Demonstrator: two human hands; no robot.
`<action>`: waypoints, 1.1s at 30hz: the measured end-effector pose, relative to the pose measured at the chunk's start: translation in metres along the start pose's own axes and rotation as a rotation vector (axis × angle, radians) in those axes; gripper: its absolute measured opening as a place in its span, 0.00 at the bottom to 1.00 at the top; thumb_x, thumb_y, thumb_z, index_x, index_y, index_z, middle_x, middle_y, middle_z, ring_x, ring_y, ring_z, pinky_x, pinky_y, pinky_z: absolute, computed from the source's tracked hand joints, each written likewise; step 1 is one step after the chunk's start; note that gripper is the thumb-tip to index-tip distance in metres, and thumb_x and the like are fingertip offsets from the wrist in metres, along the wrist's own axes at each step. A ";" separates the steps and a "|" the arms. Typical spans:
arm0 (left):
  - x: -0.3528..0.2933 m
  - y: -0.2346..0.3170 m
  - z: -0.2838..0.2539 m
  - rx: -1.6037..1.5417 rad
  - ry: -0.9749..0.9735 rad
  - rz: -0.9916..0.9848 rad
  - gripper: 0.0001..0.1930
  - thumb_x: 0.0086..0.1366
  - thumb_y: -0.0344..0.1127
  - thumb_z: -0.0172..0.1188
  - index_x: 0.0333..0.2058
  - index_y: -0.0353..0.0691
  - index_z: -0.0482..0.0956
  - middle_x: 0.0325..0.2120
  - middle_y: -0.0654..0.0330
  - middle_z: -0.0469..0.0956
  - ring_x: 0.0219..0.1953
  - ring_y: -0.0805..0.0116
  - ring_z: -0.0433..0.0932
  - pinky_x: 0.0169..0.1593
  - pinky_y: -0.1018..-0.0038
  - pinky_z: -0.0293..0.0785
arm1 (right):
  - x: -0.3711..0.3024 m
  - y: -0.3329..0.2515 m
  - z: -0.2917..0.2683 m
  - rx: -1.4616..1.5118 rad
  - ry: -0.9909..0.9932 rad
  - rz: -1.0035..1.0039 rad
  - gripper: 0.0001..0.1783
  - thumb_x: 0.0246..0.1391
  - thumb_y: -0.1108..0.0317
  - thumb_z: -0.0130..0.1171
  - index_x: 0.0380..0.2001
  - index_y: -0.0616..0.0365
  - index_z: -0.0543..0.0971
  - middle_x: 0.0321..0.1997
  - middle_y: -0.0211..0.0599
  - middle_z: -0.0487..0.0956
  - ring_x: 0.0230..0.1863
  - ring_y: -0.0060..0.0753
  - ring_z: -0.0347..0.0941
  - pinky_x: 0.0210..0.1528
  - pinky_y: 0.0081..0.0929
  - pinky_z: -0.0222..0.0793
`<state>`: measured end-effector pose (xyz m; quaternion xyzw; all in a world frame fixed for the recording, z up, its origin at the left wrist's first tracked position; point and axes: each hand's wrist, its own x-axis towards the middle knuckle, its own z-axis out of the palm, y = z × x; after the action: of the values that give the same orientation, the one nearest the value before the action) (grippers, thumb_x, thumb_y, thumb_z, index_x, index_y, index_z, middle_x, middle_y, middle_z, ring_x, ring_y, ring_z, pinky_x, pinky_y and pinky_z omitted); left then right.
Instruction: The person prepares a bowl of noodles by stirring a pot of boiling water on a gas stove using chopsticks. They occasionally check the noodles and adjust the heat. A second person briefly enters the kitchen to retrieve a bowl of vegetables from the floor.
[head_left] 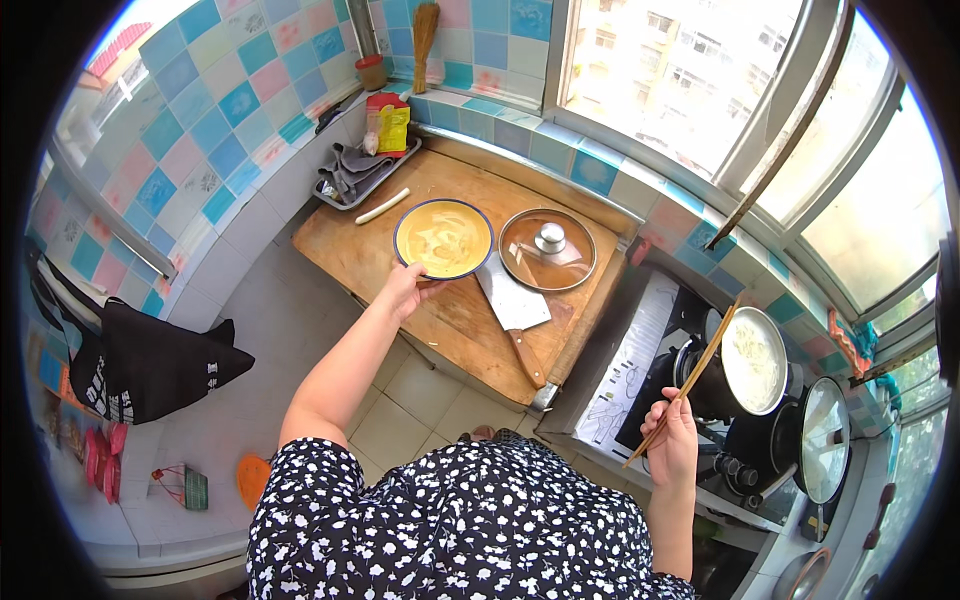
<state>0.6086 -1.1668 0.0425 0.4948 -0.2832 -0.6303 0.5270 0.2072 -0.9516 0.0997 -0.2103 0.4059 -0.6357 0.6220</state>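
Observation:
My left hand [407, 290] grips the near rim of a yellow enamel bowl [444, 238] with a dark blue edge, over the wooden board. Some pale streaks or reflections show inside it. My right hand [671, 430] is closed around a pair of long wooden chopsticks [700, 368], whose far ends reach the edge of a pot [755, 360] on the stove. Something pale and whitish fills that pot. Right of the bowl lie a glass lid [547, 249] with a metal knob and a cleaver [515, 305] with a wooden handle.
A white stalk [383, 206] lies on the wooden board [350, 245] near a grey tray [368, 180] of cloths and packets. Beside the pot, a lidded pan [823, 440] sits on the stove. Windows line the right; a black bag [150, 360] hangs at the left.

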 end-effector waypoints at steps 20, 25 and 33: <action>-0.016 -0.032 -0.044 0.040 0.369 0.091 0.31 0.65 0.38 0.50 0.60 0.41 0.43 0.50 0.55 0.63 0.41 0.66 0.73 0.38 0.74 0.76 | 0.034 -0.010 0.035 0.091 -0.009 -0.100 0.09 0.59 0.62 0.49 0.37 0.55 0.72 0.43 0.38 0.77 0.45 0.30 0.72 0.50 0.29 0.68; -0.104 -0.056 0.047 0.562 -0.512 0.407 0.33 0.63 0.37 0.53 0.62 0.39 0.47 0.45 0.58 0.67 0.32 0.73 0.72 0.32 0.79 0.70 | 0.018 -0.014 0.029 0.078 -0.063 -0.110 0.09 0.60 0.62 0.48 0.37 0.55 0.71 0.43 0.41 0.77 0.44 0.31 0.74 0.49 0.30 0.70; -0.174 -0.076 0.192 1.002 -1.045 0.910 0.35 0.65 0.52 0.45 0.61 0.31 0.49 0.31 0.51 0.73 0.25 0.60 0.73 0.32 0.71 0.71 | -0.017 -0.016 0.005 0.046 -0.035 -0.131 0.11 0.61 0.61 0.47 0.38 0.56 0.71 0.42 0.38 0.76 0.44 0.28 0.73 0.49 0.28 0.69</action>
<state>0.3941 -1.0121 0.0995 0.1534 -0.9063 -0.3048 0.2495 0.2036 -0.9379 0.1189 -0.2332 0.3658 -0.6803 0.5908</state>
